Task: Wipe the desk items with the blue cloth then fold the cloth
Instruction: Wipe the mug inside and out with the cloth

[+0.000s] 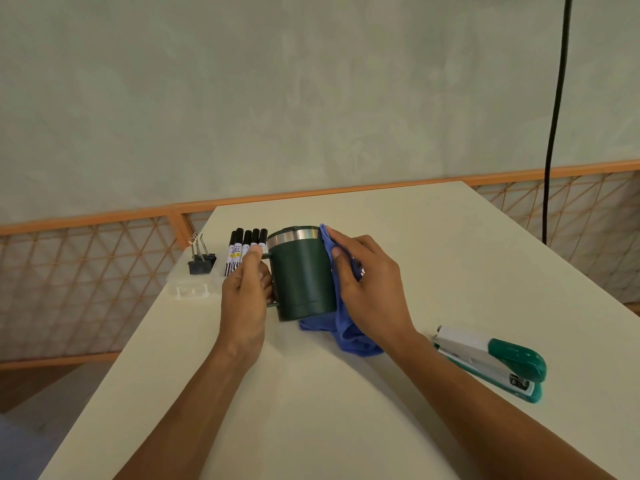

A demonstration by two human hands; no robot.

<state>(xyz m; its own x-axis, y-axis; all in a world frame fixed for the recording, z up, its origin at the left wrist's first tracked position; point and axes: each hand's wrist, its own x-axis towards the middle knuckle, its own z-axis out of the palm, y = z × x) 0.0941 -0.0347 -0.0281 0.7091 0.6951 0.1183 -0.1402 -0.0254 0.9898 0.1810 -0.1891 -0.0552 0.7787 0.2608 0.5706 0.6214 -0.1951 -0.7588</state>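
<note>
Centre frame, on the surface (346, 410): left hand (244, 296) with fingers (254, 259) curled round the handle of the green mug (301, 282), right hand (367, 285) pinching the blue cloth (349, 336) against the mug's right wall. Hold firm; wipe rim to base, turning the mug.

Five markers (246, 244), one mug (300, 276), one cloth (349, 336), one stapler (491, 362)

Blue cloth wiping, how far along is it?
Done: nothing shows as finished. In hand: left grip holds the handle of the dark green metal mug; right grip holds the crumpled blue cloth against its side. Left: black-capped markers, black binder clip, green stapler, then folding.
</note>
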